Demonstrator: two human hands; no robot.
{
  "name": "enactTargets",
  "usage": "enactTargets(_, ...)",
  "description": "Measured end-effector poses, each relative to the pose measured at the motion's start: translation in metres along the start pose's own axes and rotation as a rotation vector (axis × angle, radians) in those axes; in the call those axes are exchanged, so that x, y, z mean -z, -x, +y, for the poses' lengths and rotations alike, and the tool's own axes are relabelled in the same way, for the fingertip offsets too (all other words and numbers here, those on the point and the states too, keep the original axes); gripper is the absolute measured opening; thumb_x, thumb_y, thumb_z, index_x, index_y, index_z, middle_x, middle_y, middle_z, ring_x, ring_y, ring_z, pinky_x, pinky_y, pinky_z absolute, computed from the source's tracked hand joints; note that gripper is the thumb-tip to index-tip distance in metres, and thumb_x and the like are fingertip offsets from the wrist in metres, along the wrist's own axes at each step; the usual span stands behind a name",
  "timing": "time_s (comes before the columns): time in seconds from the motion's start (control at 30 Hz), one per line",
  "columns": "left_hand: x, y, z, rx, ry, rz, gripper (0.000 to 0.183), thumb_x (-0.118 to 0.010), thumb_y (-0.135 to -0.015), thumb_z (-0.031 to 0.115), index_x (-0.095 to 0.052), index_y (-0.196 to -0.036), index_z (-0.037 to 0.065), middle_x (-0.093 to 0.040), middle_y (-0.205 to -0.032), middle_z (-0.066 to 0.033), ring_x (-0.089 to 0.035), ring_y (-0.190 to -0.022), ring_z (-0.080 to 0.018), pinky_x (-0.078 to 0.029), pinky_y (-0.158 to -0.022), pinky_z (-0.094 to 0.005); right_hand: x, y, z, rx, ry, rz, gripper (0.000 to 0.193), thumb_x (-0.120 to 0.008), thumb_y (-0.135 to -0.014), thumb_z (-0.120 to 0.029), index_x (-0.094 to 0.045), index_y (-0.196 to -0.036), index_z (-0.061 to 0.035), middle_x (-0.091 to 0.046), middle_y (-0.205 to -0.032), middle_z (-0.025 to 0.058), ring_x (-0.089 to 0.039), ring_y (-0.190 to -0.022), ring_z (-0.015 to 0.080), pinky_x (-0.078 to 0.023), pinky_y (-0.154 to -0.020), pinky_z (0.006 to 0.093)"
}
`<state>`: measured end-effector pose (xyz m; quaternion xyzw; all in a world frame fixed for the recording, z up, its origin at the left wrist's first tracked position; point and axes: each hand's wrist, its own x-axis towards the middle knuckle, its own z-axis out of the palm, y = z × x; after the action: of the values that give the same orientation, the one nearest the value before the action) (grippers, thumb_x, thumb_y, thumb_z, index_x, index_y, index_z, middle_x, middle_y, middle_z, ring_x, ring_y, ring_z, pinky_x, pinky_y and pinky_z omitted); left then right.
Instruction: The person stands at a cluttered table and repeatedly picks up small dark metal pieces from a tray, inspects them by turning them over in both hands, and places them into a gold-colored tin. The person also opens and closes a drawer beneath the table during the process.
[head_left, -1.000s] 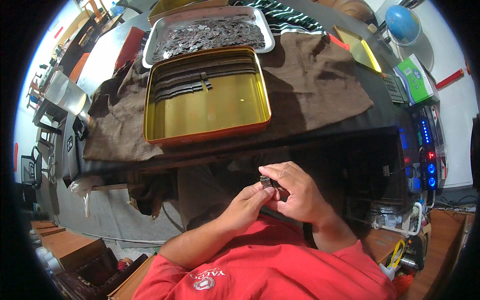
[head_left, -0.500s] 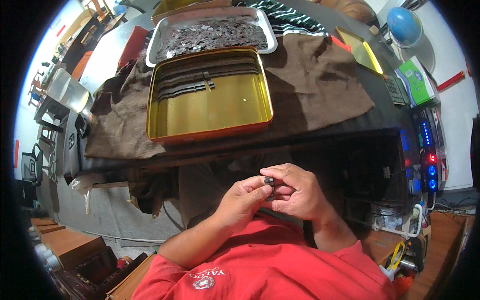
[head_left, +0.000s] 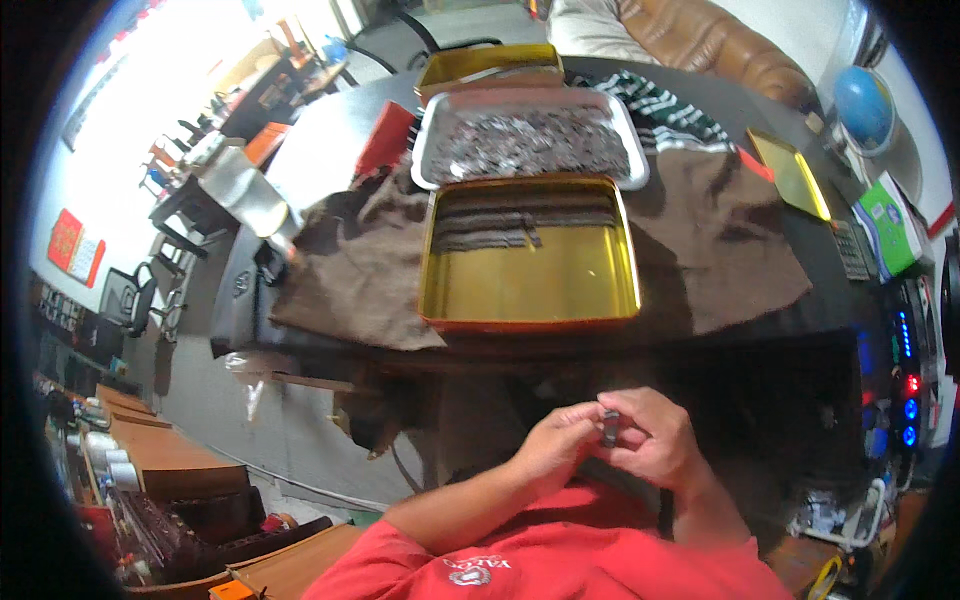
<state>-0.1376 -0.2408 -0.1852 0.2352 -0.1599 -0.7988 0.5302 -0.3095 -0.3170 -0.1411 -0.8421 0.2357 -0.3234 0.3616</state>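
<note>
In front of my chest, above my lap, my left hand (head_left: 556,446) and my right hand (head_left: 655,440) meet with fingers closed. Between their fingertips is a short stack of small dark metal pieces (head_left: 610,430); its lower part is partly covered by fingers. Beyond them on the table is a rectangular tin with a golden inside (head_left: 530,290). Rows of dark thin pieces (head_left: 485,236) line its far part. Behind the tin, a white tray (head_left: 424,165) holds a loose heap of dark flat pieces (head_left: 535,140).
Brown cloth (head_left: 730,250) lies under the tin. Another golden tin (head_left: 490,62) stands behind the tray. At the right are a tin lid (head_left: 793,175), a calculator (head_left: 850,250), a green and white box (head_left: 888,228) and a blue globe (head_left: 864,108). A plastic bag (head_left: 252,385) hangs at the left.
My view has swung, so the table, tins and hands appear farther right and lower. Both hands still hold the small stack together in front of me.
</note>
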Motion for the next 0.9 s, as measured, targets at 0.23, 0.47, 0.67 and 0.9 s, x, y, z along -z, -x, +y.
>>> enactTargets(0.23,0.0016,-0.0021,-0.0026,-0.036,-0.127,0.052,0.026,-0.051,-0.104,0.006,-0.063,-0.125,-0.001,-0.071,-0.117,-0.01,-0.068,-0.109,-0.0176,-0.051,-0.1,-0.0308,-0.0036,-0.005,-0.0012,0.065,0.005,0.028,0.056,-0.091,-0.068,-0.01,-0.068,-0.118,-0.0042,-0.072,-0.111,0.015,-0.07,-0.098,0.0333,-0.058,-0.084,0.0386)
enactTargets(0.47,-0.0002,-0.0012,0.0003,0.011,-0.109,0.165,0.027,-0.048,-0.103,0.004,-0.062,-0.124,-0.003,-0.071,-0.118,-0.016,-0.068,-0.111,-0.0246,-0.051,-0.102,-0.0356,-0.0042,-0.0051,0.0,0.057,-0.007,0.022,0.055,-0.091,-0.069,-0.011,-0.068,-0.118,-0.0039,-0.072,-0.112,0.015,-0.07,-0.099,0.0331,-0.058,-0.087,0.0395)
enactTargets(0.67,0.0033,-0.0013,-0.0027,-0.037,-0.13,0.103,0.026,-0.051,-0.103,0.007,-0.063,-0.124,-0.003,-0.071,-0.117,-0.0149,-0.068,-0.11,-0.0239,-0.052,-0.1,-0.0344,-0.0054,-0.0026,0.0056,0.098,0.013,0.031,0.056,-0.092,-0.07,-0.015,-0.068,-0.118,-0.0028,-0.073,-0.111,0.0159,-0.071,-0.099,0.0332,-0.059,-0.086,0.039)
enactTargets(0.9,0.0005,-0.0011,0.0017,-0.034,-0.133,0.153,0.026,-0.051,-0.104,0.012,-0.064,-0.121,-0.002,-0.072,-0.116,-0.0138,-0.069,-0.107,-0.0229,-0.052,-0.095,-0.0326,-0.0056,-0.0029,0.0026,0.08,-0.021,0.041,0.055,-0.093,-0.07,-0.017,-0.068,-0.118,-0.0025,-0.072,-0.111,0.0165,-0.071,-0.098,0.0338,-0.059,-0.086,0.0398)
